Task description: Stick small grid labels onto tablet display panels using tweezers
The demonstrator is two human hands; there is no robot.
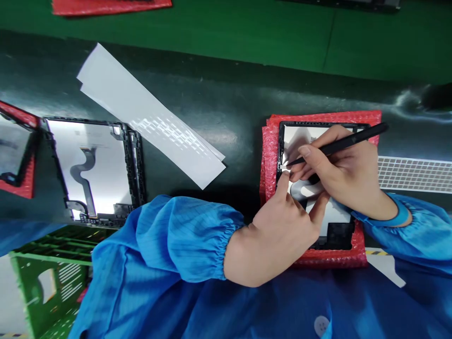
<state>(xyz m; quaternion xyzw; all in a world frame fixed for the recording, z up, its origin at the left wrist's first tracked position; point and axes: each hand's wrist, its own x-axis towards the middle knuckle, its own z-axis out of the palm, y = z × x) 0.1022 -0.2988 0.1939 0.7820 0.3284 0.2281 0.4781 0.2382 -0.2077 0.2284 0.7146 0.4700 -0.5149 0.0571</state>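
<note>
Gripping slim black tool (353, 140), right hand (348, 174) held tip at left edge of framed panel (339, 214); left hand (282, 230) touched it, forefinger, thumb wide apart. Panel lay right, on red wrap (269, 157).

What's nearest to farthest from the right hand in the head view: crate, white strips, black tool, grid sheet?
1. Black tool: in the right hand.
2. Grid sheet: to its right.
3. White strips: to its left.
4. Crate: far lower left.
</note>
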